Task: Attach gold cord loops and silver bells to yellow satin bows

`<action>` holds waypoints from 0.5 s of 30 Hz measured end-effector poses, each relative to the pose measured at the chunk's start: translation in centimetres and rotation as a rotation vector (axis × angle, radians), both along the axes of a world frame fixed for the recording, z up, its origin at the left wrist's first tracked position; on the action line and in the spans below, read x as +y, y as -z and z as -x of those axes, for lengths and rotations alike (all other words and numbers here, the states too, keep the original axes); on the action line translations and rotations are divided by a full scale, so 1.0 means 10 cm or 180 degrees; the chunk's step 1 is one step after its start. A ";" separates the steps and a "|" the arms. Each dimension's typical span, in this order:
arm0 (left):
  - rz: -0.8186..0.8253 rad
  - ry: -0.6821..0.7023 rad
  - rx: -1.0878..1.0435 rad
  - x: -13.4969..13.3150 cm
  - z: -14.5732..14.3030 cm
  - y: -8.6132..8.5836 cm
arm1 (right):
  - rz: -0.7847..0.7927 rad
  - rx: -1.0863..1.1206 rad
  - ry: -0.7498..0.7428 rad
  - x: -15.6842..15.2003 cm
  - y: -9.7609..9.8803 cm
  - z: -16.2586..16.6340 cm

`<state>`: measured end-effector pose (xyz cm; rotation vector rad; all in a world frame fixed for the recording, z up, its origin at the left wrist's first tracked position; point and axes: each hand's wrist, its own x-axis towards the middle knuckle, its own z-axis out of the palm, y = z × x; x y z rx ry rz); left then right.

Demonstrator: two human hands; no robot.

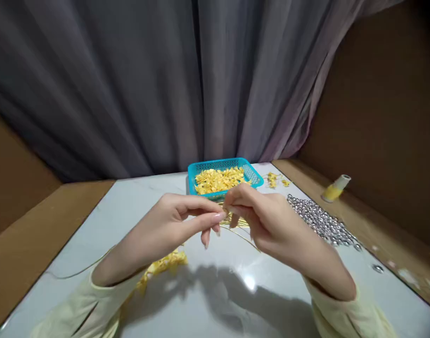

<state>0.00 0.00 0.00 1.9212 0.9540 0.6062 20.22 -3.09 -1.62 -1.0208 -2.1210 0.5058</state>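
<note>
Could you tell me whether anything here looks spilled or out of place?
One silver bead lies apart from the bead pile, a few yellow pieces sit outside the blue basket, and the yellow spool seems tipped over.

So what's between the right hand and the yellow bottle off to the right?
From the right hand: the far end of the silver bead pile, then bare brown board up to the yellow bottle. Head view.

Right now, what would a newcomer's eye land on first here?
The left hand and right hand, meeting fingertip to fingertip at centre, pinching something too small to tell. Behind them stands a teal basket of yellow pieces; a heap of silver beads lies to the right on the pale table.
</note>
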 end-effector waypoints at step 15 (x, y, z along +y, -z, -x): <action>-0.0006 -0.0118 -0.0064 0.01 -0.02 -0.01 | -0.0088 0.0135 -0.0060 0.00 -0.03 -0.02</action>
